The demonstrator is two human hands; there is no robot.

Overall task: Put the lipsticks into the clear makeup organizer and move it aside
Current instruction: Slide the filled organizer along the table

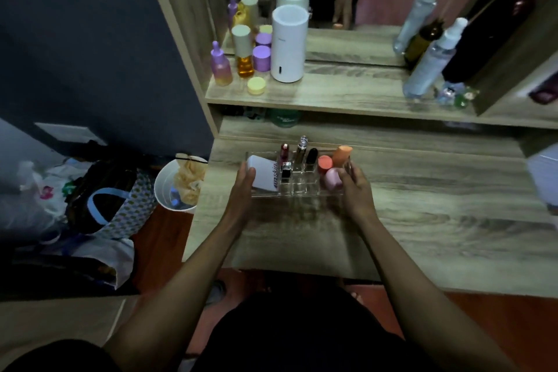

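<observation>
The clear makeup organizer (297, 187) stands on the wooden desk (422, 220), a little left of its middle. Several lipsticks stand upright in its middle slots: a red one (284, 152), a silver one (301, 146), a black one (311, 156) and a short black-and-silver one (286, 170). A white tube (264, 174) lies in its left section. Orange and pink sponges (333, 167) fill its right section. My left hand (243, 187) grips the organizer's left end. My right hand (354, 187) grips its right end.
A raised shelf behind holds a white cylinder (288, 45), purple and amber bottles (241, 57) at the left, and spray bottles (431, 60) at the right before a mirror. A white bin (178, 184) and bags sit on the floor left of the desk.
</observation>
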